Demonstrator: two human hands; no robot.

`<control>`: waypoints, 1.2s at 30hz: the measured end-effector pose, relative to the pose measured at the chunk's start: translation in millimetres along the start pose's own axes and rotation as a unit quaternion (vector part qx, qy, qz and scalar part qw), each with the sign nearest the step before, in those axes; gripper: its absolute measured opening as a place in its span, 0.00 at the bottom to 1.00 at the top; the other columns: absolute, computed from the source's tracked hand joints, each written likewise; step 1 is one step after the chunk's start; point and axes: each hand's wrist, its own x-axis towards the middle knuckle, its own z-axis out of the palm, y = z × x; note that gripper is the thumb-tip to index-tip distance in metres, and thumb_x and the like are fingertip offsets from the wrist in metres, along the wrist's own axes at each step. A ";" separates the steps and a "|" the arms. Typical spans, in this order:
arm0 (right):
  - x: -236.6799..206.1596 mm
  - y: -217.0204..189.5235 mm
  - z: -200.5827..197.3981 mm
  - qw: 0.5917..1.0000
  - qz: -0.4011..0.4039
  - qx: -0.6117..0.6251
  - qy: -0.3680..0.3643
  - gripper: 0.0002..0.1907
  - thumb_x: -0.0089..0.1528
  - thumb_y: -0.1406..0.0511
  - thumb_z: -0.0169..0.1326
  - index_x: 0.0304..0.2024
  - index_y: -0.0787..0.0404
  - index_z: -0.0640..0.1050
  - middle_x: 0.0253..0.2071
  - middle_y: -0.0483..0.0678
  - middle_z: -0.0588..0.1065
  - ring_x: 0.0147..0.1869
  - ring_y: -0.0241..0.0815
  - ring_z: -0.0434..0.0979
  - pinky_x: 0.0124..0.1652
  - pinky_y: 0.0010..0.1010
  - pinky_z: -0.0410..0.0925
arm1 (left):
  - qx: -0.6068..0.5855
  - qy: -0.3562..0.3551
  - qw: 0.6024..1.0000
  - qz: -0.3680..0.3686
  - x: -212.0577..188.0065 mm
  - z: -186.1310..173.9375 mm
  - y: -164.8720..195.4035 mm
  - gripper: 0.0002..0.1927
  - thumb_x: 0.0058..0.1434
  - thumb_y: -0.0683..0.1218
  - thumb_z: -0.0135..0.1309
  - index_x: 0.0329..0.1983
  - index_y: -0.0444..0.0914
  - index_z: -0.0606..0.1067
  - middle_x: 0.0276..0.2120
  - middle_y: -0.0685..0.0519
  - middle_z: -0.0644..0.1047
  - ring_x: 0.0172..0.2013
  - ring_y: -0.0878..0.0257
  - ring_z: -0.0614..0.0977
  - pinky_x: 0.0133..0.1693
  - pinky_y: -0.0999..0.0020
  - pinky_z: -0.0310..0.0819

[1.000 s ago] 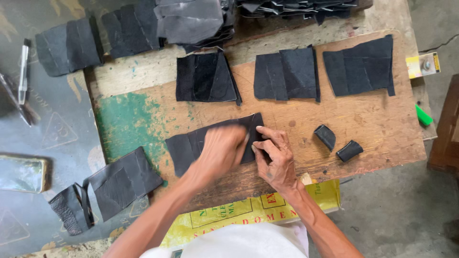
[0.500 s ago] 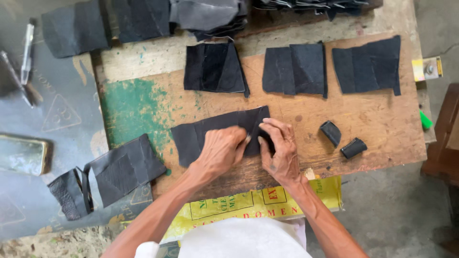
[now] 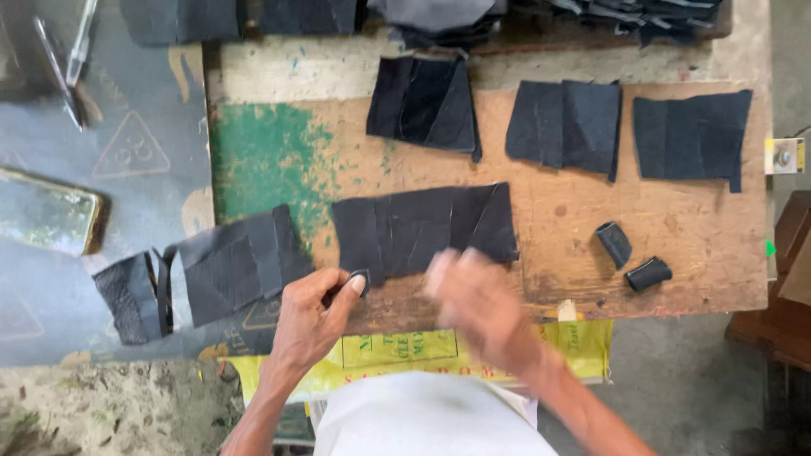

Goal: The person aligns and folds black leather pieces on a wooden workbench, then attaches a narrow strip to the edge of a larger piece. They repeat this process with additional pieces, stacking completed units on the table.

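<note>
Left hand: the left hand [image 3: 311, 317] sits at the near edge of the wooden board [image 3: 701, 228], thumb and forefinger pinched together on the near-left corner of the dark flat piece [image 3: 427, 230].
Grip: fingers curled in, thumb tip pressed down on that corner (it looks like a light hold, not a clamp).
Right hand: the right hand [image 3: 480, 302] is a blur just off the piece's near edge, over the board's near rim; whether it is spread or closed, I cannot tell.
Doing it well: in my judgement the pinch should stay small and right at the corner, so the piece lies flat and does not buckle along its creases; the free hand is best brought down flat on the middle before anything is pulled.
Where the piece lies: mid-board, long side running left to right, its near-left corner under the left thumb, its right end well clear of both hands.
Further out: two small dark rolls [image 3: 632, 258] lie near the board's near-right corner, apart from the piece.
Far edge: three more dark cut pieces [image 3: 564, 125] lie in a row along the far side.
Off the board: a folded dark strip [image 3: 203, 272] lies beside the left hand, left of the board.
</note>
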 end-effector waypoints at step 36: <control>20.8 56.9 45.3 0.983 0.059 -0.013 0.172 0.08 0.54 0.77 0.63 0.35 0.68 0.79 0.53 0.53 0.77 0.58 0.55 0.74 0.55 0.41 0.70 | 0.142 -0.063 0.953 0.262 65.8 44.3 27.9 0.11 0.60 0.40 0.56 0.24 0.37 0.68 0.21 0.46 0.72 0.19 0.51 0.74 0.24 0.56 0.66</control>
